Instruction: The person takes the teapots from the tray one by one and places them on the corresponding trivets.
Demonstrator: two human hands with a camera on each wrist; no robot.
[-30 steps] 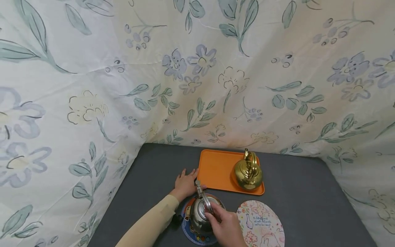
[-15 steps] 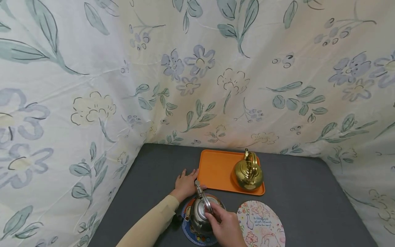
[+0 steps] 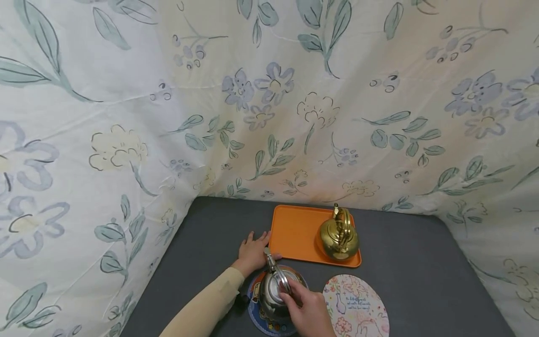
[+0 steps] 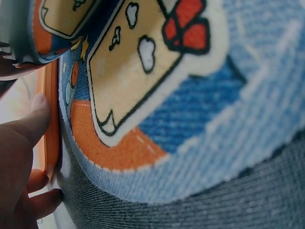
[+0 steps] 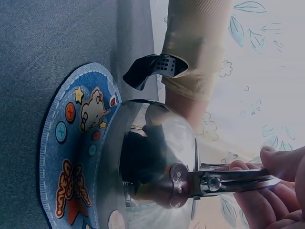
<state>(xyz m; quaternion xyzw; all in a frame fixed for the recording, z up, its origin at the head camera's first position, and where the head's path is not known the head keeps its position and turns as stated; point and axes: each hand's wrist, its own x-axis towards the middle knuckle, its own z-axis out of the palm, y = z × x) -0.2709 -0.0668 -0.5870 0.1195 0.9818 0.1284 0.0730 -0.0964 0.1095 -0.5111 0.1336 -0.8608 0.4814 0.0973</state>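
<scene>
A makeshift home-style tabletop set: floral bedsheets hang as backdrop around a grey cloth-covered table holding household tea things, two kettles, an orange tray and cartoon coasters.

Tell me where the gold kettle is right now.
In the head view, the gold kettle stands on the right end of the orange tray, beyond the floral mat.
</scene>
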